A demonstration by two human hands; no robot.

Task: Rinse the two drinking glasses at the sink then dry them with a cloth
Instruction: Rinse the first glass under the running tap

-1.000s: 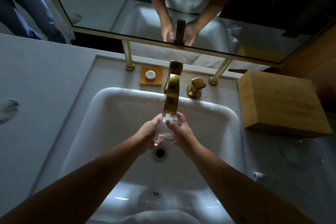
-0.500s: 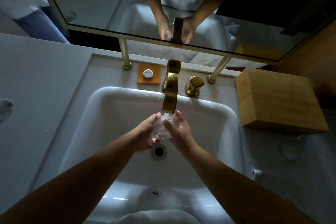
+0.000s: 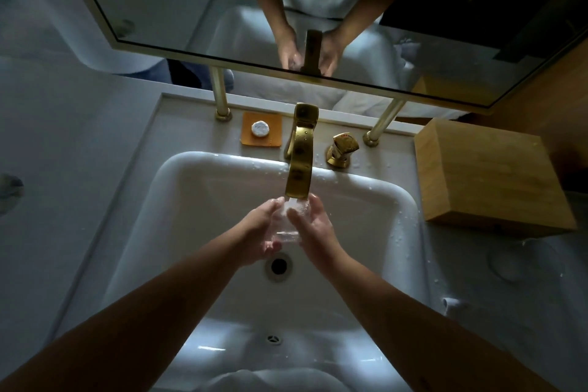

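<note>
both hands, left hand (image 3: 259,234) and right hand (image 3: 313,229), clasp the glass (image 3: 288,223) under the faucet (image 3: 299,165), mid-sink (image 3: 191,188), well inside its rim

The clear glass (image 3: 288,223) is mostly hidden between the two hands (image 3: 313,229), its outline too faint to trace under the gold faucet (image 3: 299,165), both forearms are cut off by the bottom edge, and a faint round shape (image 3: 521,259) on the counter (image 3: 509,312) at right cannot be identified.

Both hands (image 3: 264,232) hold a glass (image 3: 291,219) under the tap (image 3: 299,162), over the sink (image 3: 191,200); a box (image 3: 490,178) sits right.
</note>
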